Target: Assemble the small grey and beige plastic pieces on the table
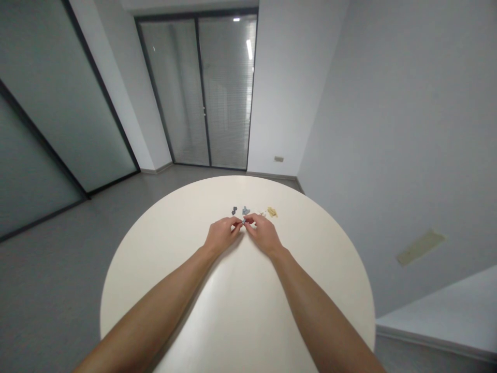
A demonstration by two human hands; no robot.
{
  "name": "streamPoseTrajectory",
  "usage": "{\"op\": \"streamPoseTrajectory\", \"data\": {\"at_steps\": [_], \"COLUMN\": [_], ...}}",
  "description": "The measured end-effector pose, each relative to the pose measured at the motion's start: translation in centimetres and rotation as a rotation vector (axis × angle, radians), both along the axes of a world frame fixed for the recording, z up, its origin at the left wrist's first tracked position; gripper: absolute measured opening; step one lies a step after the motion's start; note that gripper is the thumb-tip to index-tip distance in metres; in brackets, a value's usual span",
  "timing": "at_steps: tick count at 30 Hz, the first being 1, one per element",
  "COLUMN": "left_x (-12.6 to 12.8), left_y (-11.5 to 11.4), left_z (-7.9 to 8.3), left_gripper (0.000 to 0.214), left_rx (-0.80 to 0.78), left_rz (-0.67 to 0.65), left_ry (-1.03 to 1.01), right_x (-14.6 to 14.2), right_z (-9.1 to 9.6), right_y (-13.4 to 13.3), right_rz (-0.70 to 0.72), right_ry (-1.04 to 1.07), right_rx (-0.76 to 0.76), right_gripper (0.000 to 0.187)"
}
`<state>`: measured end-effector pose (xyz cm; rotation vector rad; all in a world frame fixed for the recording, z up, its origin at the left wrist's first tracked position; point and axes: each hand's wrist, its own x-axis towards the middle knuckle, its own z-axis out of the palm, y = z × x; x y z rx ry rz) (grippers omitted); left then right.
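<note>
Between the fingertips of both my hands is a small blue-grey piece [244, 221], too small to name exactly. My left hand [223, 233] pinches it from the left, and my right hand [264, 234] pinches it from the right. Just beyond my fingers lie little heaps of small pieces on the table: dark grey pieces [234, 210], blue-grey pieces [246, 210] and yellow pieces [272, 212]. Some white pieces [262, 213] sit beside the yellow ones, partly hidden behind my right hand.
The round cream table [240, 321] fills the lower middle, its far edge curving below a glass door [225, 93]. A grey wall [407, 129] rises on the right, and frosted glass panels [50, 103] stand on the left.
</note>
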<state>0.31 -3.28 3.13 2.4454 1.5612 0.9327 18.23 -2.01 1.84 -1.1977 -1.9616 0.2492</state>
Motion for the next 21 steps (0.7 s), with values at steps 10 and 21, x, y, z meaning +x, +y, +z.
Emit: {"op": "streamPoseTrajectory", "data": {"at_steps": [10, 21], "left_x": [-0.12, -0.16], "left_y": [-0.05, -0.17], "left_z": [0.03, 0.23], "left_gripper": [0.020, 0.020], "left_rx": [0.002, -0.010], "left_rz": [0.012, 0.028], "left_ry": [-0.038, -0.071], "right_x": [0.06, 0.04], "right_z": [-0.49, -0.06], "right_y": [0.33, 0.02], "right_rz": [0.038, 0.041], "right_ry": [0.042, 0.038], "right_rx": [0.013, 0.010], "right_gripper": [0.015, 0.014]}}
